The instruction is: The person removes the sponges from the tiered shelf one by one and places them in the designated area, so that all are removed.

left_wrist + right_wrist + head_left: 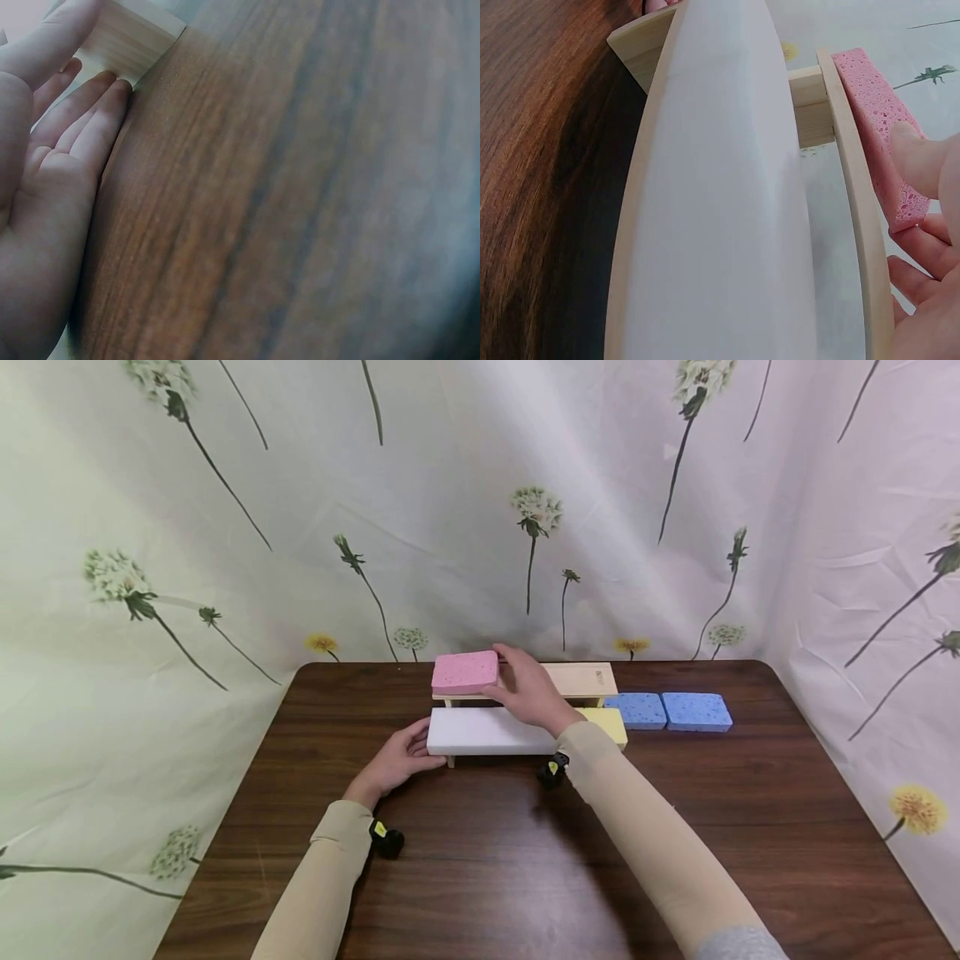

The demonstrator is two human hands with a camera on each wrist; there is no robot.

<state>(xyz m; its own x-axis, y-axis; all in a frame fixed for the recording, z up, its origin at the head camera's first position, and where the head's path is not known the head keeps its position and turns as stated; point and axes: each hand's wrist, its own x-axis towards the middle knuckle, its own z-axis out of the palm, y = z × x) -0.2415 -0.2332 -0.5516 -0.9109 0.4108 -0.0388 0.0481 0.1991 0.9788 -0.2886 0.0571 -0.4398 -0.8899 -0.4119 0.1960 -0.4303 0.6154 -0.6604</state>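
Note:
My right hand (528, 689) pinches the right end of a pink sponge (465, 672), thumb on its near side. The sponge lies flat at the left end of the rear wooden stand (579, 678). My left hand (397, 758) is at the left end of the front wooden stand (639, 52); its fingers (105, 124) lie nearly straight, tips right at the stand's wooden leg (139, 37). Along the front stand lies a long white block (487, 731), partly under my right hand. Beyond my wrist a yellow sponge (606, 724) shows at the right end.
Two blue sponges (697, 712) lie side by side on the brown table (465, 868), right of the stands. Behind the table hangs a white curtain (450, 527) with a dandelion print. Both wrists carry small black cameras (387, 841).

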